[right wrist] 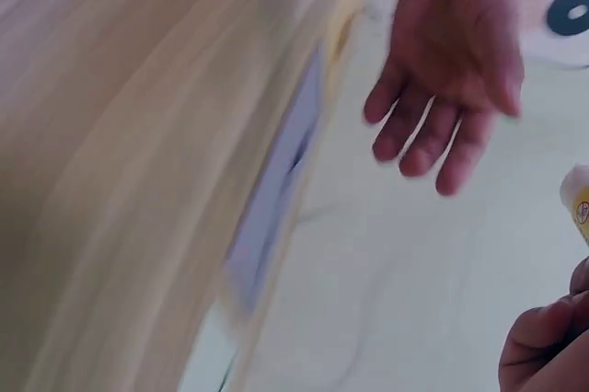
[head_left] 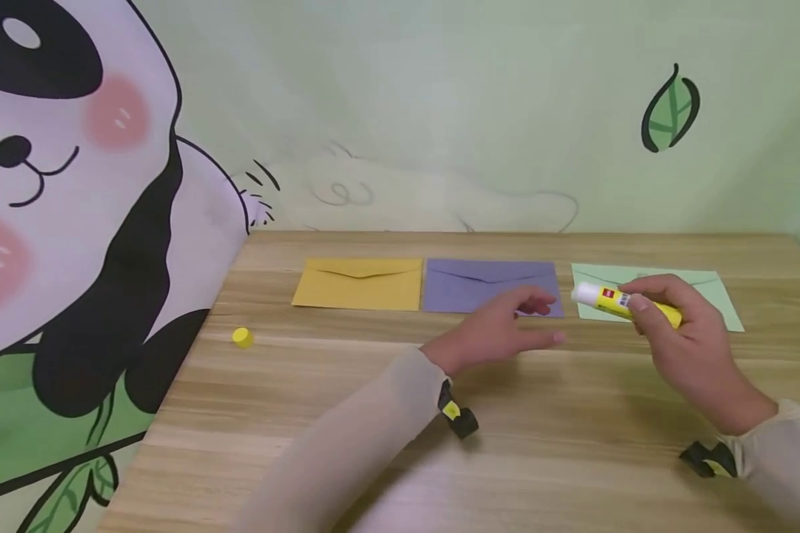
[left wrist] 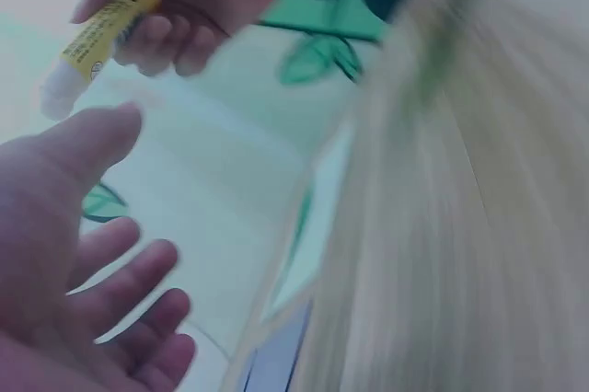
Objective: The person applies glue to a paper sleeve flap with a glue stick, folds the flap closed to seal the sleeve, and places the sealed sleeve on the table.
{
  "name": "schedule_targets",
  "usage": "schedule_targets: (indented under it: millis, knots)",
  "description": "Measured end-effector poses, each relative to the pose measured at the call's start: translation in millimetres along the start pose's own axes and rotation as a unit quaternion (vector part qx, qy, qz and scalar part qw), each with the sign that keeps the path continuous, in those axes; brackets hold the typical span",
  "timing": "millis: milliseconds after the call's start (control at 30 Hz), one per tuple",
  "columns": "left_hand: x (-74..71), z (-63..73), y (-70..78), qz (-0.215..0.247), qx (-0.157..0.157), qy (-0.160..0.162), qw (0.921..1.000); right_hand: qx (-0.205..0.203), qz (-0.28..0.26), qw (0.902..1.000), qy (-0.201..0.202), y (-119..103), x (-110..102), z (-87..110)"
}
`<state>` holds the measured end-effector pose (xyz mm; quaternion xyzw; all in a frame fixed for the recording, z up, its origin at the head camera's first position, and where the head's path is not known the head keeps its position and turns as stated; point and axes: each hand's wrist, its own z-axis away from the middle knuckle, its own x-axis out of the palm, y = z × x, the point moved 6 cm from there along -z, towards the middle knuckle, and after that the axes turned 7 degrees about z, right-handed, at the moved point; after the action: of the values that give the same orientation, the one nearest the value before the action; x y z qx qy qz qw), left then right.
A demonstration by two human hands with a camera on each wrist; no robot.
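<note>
My right hand (head_left: 690,340) grips a yellow glue stick (head_left: 615,299) by its body, its white end pointing left. That uncapped end hovers in front of the left part of the light green envelope (head_left: 723,300). With fingers apart and holding nothing, my left hand (head_left: 496,329) hovers over the lower right of the purple envelope (head_left: 467,285). In the left wrist view, the left thumb is close to the white end of the glue stick (left wrist: 92,51). A yellow cap (head_left: 243,337) lies far left on the table.
A yellow-orange envelope (head_left: 360,285) lies left of the purple one, in a row along the back of the wooden table (head_left: 240,429). Behind the table's back edge rises a pale green backdrop (head_left: 407,111) with a printed panda (head_left: 127,207) at left.
</note>
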<state>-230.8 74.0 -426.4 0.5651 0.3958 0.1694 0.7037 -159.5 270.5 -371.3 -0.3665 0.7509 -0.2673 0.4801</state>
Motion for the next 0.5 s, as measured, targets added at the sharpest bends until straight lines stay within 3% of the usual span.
schedule_targets:
  millis: [67, 133, 167, 267, 367, 500]
  knots:
    - [-9.4, 11.4, 2.5, 0.073, 0.009, 0.031, 0.9968, -0.011, -0.09, 0.9959, -0.003, -15.7, 9.4, -1.0]
    - [-15.8, 23.3, 6.5, 0.134, 0.026, 0.052, 0.9893, -0.03, -0.209, 0.9773, -0.019, -30.2, 20.7, -1.8]
    - [-18.2, 29.4, 9.5, 0.156, 0.037, 0.056, 0.9855, -0.042, -0.27, 0.9614, -0.034, -37.4, 26.7, -1.9]
    - [-22.8, 47.1, 21.3, 0.21, 0.062, 0.052, 0.9744, -0.07, -0.421, 0.8991, -0.098, -57.2, 44.9, -1.0]
    - [-28.1, 61.4, 38.1, 0.228, 0.113, 0.043, 0.9661, -0.075, -0.481, 0.86, -0.153, -74.1, 60.2, 1.3]
    - [-36.4, 76.9, 57.2, 0.242, 0.172, 0.047, 0.9538, -0.047, -0.519, 0.826, -0.214, -93.5, 78.5, 6.1]
